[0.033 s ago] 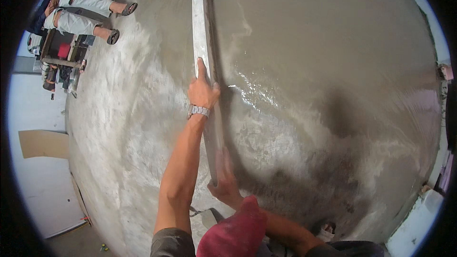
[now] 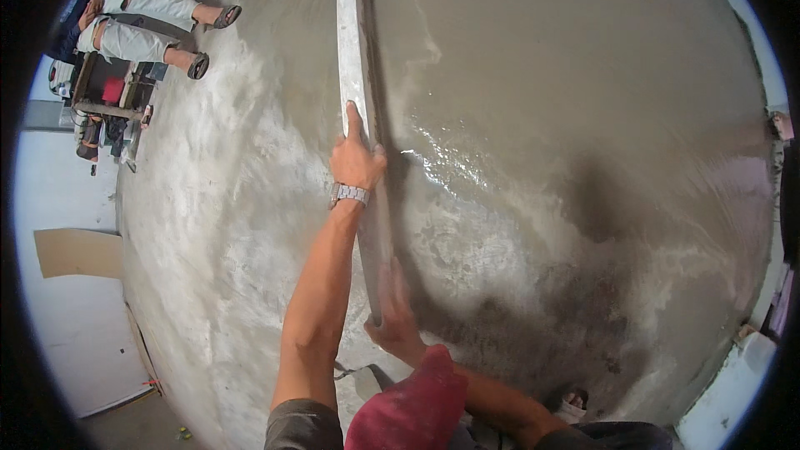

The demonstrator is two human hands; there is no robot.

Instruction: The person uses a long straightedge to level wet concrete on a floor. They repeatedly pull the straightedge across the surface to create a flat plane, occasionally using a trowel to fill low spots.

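A long, pale, straight bar (image 2: pixel 351 42), which looks like a metal screeding straightedge, lies on the grey cement floor (image 2: pixel 542 75). It runs from the top edge of the view down toward me. My left hand (image 2: pixel 358 160), with a metal watch (image 2: pixel 349 194) at its wrist, grips the bar partway along, the index finger stretched along its top. Lower down, my right hand (image 2: pixel 395 329) is wrapped round the bar's near end. That hand is slightly blurred, and part of its forearm is hidden behind a red cap (image 2: pixel 408 408).
At the upper left sits a person (image 2: pixel 137 21) in light trousers and dark sandals. Tools and boxes, with a red item (image 2: pixel 112 89) among them, are beside that person. A brown board (image 2: pixel 77 253) is by the left white wall. Wet, shiny cement (image 2: pixel 450 158) spreads right of the bar.
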